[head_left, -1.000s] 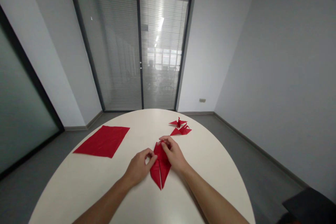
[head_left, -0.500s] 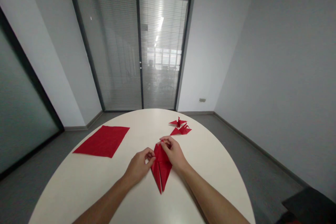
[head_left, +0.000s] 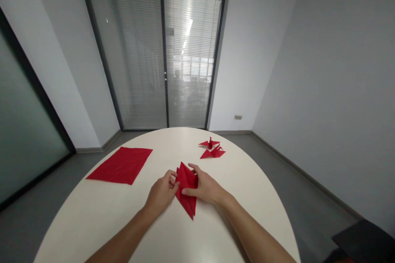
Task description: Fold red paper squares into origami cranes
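A partly folded piece of red origami paper (head_left: pixel 186 177) is between my hands over the near middle of the table. Its lower end splits into two narrow points and a single pointed flap stands at the top. My left hand (head_left: pixel 163 191) pinches its left edge between thumb and fingers. My right hand (head_left: pixel 207 185) grips it from the right, thumb across the front face and fingers behind the right edge. The fingertips behind the paper are hidden.
The round white table (head_left: pixel 148 238) carries a flat red paper sheet (head_left: pixel 121 165) at the left. Two folded red paper cranes, a farther crane (head_left: pixel 210 144) and a nearer crane (head_left: pixel 213 153), sit at the back right. A dark object (head_left: pixel 367 240) is at the lower right.
My right hand has moved from the paper's top edge down its right side, thumb now on the front. A pointed flap now shows at the top, and the paper has tilted slightly.
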`<state>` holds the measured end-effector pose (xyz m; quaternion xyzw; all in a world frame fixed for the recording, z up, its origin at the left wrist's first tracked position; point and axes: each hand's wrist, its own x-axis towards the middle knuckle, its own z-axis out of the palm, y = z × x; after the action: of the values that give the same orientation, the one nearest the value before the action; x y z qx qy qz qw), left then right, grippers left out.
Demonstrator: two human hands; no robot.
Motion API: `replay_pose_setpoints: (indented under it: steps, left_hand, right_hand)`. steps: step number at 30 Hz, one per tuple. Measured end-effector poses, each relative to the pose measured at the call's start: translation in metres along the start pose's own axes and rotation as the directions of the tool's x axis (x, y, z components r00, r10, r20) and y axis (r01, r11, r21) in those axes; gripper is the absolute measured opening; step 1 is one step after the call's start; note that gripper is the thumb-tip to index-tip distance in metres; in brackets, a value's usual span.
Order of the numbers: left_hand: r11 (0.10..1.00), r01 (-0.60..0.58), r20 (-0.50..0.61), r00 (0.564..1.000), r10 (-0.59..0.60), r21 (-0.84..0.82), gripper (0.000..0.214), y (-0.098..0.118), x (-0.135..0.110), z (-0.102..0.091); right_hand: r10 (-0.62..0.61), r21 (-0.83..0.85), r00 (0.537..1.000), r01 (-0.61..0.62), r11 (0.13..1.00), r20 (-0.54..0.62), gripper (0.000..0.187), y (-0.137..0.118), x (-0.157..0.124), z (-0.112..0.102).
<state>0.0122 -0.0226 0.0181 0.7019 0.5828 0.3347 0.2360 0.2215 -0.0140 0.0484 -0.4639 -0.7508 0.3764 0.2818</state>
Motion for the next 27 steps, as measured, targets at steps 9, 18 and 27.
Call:
replay_pose_setpoints:
  steps: [9, 18, 27]
  left_hand:
    - [0.984, -0.015, -0.030, 0.999, 0.020, 0.179, 0.010, 0.004, -0.002, -0.001]
    - [0.943, -0.161, -0.031, 0.984, 0.178, 0.291, 0.015, 0.005, -0.006, -0.003]
    - [0.983, -0.047, -0.137, 0.988, 0.072, 0.179, 0.024, 0.001, -0.003, -0.004]
  right_hand:
    - [0.027, -0.347, 0.995, -0.058, 0.936, -0.094, 0.105, -0.018, -0.003, 0.019]
    - [-0.012, -0.291, 0.995, -0.019, 0.956, -0.102, 0.095, -0.013, -0.003, 0.020]
    - [-0.067, -0.300, 0.985, 0.017, 0.954, -0.158, 0.033, -0.008, 0.000, 0.025]
